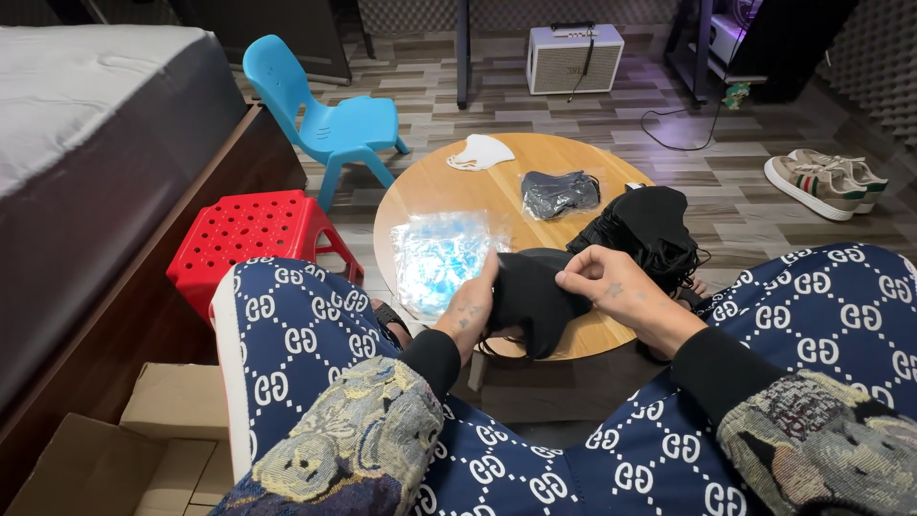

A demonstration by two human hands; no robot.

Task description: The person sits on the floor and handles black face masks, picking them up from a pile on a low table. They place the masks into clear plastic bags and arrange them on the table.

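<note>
Both hands have hold of one black face mask (530, 296), which lies at the near edge of the round wooden bench (497, 186). The left hand (468, 311) grips the mask's left side, fingers curled over the fabric with the thumb hidden beneath, so the mask stretches off to that hand's right. The right hand (611, 287) pinches the mask's upper right edge between thumb and fingertips, the remaining fingers loosely bent; the mask hangs down and to the left of it. A dark ear loop droops below the left hand over the bench edge.

Just beyond the right hand sits a pile of black masks (650, 229), touching or nearly touching its knuckles. Just beyond the left hand lies a clear plastic packet with blue contents (439, 258). Farther out from both hands are a clear bag of dark masks (559, 194) and a single white mask (480, 153).
</note>
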